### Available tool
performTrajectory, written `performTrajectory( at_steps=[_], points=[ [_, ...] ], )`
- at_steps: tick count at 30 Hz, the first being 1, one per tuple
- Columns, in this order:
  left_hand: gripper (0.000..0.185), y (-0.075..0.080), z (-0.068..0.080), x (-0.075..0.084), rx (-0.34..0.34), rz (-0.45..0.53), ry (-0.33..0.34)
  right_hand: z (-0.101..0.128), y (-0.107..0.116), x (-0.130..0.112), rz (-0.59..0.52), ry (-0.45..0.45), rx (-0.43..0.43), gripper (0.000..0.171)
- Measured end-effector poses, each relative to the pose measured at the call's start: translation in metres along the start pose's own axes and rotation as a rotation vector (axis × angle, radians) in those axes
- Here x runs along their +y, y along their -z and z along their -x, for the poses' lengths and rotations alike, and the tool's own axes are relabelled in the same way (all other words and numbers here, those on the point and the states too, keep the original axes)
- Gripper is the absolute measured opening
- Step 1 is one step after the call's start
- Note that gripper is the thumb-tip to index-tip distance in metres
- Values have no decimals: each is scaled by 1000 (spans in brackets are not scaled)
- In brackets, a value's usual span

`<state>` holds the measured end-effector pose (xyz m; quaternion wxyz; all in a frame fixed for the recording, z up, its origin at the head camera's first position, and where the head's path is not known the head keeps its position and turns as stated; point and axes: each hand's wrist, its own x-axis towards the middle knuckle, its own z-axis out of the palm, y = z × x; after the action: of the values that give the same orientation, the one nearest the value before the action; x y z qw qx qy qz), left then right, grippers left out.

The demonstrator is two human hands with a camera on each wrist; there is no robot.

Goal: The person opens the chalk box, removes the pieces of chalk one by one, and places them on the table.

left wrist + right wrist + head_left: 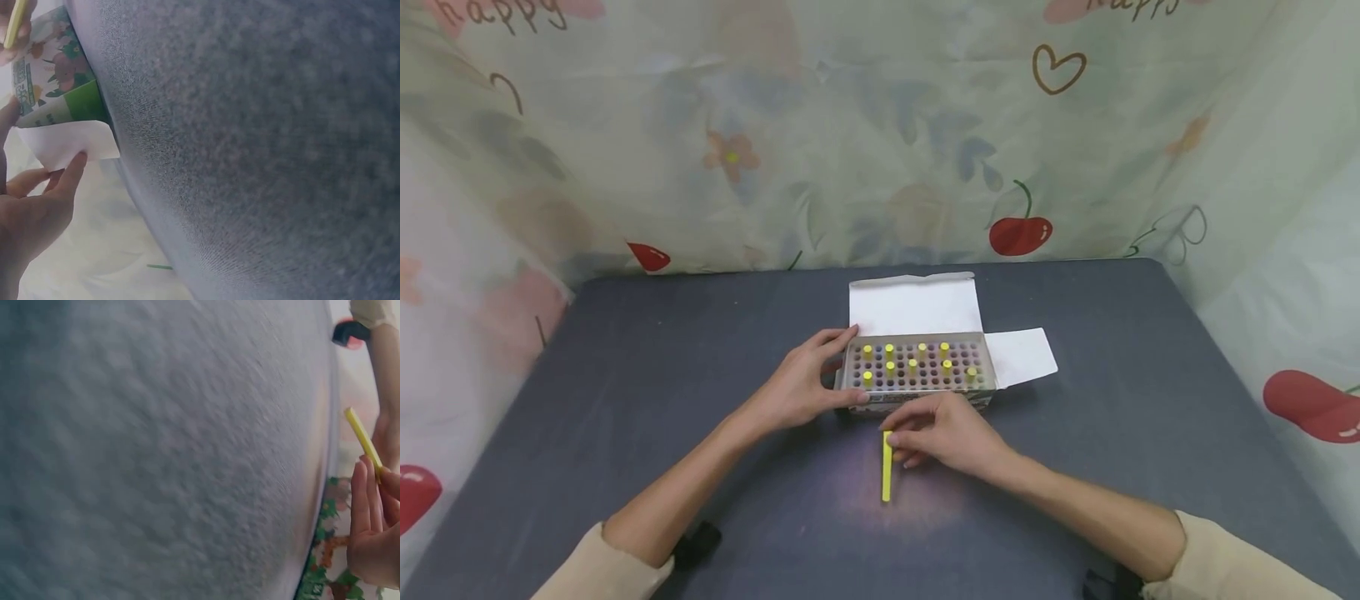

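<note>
A printed cardboard chalk box (917,398) stands open on the table, its tray (901,354) full of round holes. Several yellow chalk ends show in that tray. My left hand (808,379) grips the box's left end, thumb along the front edge and fingers at the back corner; in the left wrist view its fingers touch a white side flap (75,140). Just in front of the box, my right hand (951,433) pinches a yellow chalk stick (887,471) near its upper end. The stick hangs with its long part pointing down toward me.
Behind the tray the white lid (917,304) stands raised, and a right side flap (1021,357) spreads outward. Dark grey cloth covers the table (700,333). A patterned curtain (880,150) hangs along the back and sides.
</note>
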<state>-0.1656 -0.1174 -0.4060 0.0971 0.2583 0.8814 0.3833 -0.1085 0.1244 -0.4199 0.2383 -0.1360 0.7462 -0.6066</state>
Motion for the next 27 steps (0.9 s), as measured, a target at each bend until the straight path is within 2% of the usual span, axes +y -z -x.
performTrajectory(
  at_steps=[10, 16, 27],
  points=[
    [93, -2, -1, 0, -13, 1, 6, -1, -6, 20, -57, -94, -18, 20],
    [93, -2, -1, 0, -24, 1, 10, -2, -7, 28, -73, -105, -11, 19],
    [93, 1, -1, -1, -30, 34, 19, -6, -10, 27, 22, -82, 10, 14]
  ],
)
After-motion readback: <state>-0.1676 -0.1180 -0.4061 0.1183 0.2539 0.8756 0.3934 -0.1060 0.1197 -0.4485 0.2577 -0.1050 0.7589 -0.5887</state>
